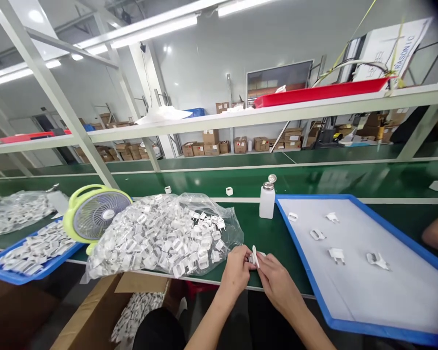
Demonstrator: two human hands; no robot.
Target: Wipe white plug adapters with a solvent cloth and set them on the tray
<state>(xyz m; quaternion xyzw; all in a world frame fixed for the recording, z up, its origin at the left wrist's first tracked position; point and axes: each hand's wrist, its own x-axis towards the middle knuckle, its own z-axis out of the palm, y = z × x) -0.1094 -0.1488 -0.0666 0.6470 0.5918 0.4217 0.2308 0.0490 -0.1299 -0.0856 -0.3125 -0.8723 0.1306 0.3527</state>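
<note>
L hand (236, 272) & R hand (277, 286) both pinch small white plastic plug part (254, 256) tight in fingertips, near front edge of surface (273, 233), betw. poly bag of parts (160, 238) & blue-rimmed tray (308, 272).

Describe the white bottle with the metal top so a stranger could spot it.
Find the long green workbench, then the blue-framed white tray on its right. Off the tray's top left corner stands a white plastic bottle with a silver pump top, the only bottle on this bench.
</note>
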